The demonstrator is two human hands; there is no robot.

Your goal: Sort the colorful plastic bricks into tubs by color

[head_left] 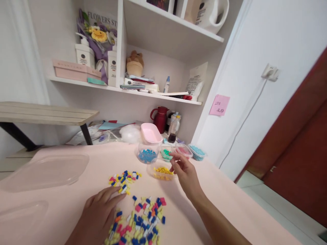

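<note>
My left hand (pixel 99 207) lies low over the pink tabletop, its fingers stretched out and their tips at the edge of a small pile of mixed bricks (pixel 124 178). Beside it a bigger spread of tiny blue, yellow, white and pink bricks (pixel 145 221) covers the near tabletop. My right hand (pixel 185 172) hovers at the right rim of a clear tub of yellow bricks (pixel 162 172), fingers bent, with a gap between the tips and nothing visible in them. Just behind its fingertips stands a clear tub of green pieces (pixel 166 153).
Tubs of blue pieces (pixel 147 155), pink pieces (pixel 182 149) and light-blue pieces (pixel 197 151) stand toward the back. Behind them are an open pink container (pixel 151 133), a red jug (pixel 160 119) and a bottle (pixel 174 129). Clear lids (pixel 48 170) lie at left.
</note>
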